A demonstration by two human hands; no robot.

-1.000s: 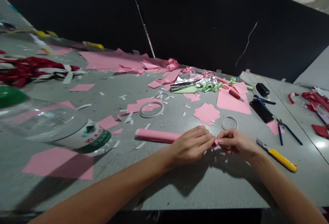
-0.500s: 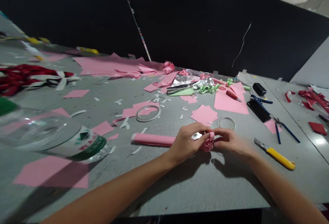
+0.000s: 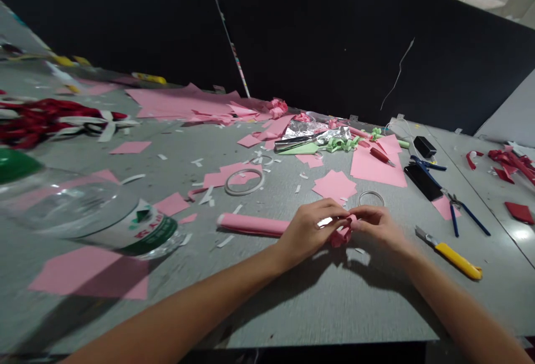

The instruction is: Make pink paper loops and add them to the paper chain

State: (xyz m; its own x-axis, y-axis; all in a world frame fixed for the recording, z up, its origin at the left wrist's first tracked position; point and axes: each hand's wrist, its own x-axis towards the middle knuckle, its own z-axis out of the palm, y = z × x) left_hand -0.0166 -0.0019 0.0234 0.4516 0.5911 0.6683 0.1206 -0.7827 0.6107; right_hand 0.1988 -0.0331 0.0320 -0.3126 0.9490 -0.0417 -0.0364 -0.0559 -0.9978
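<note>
A pink paper-wrapped roll (image 3: pixel 253 224) lies on the grey table, its right part running behind my left hand (image 3: pixel 307 230). At its right end sits a curled pink paper piece (image 3: pixel 341 234). The fingers of my left hand are closed around that piece from the left. My right hand (image 3: pixel 378 230) pinches a curl of the same pink paper from the right, with its fingertips close to those of my left hand. Just behind my right hand lies a thin ring (image 3: pixel 371 198), and a stack of pink paper squares (image 3: pixel 334 185) is behind my left hand.
A plastic bottle (image 3: pixel 150 224) lies at the left, near a thicker tape ring (image 3: pixel 244 182). To the right are a yellow utility knife (image 3: pixel 457 261), blue-handled pliers (image 3: pixel 453 199) and a black phone (image 3: pixel 423 182). Scissors (image 3: pixel 292 142), foil and paper scraps lie behind.
My right fingers have pressed in on the curl, which now looks flatter and lower between both hands. The whole view has shifted slightly, moving the table items a little right.
</note>
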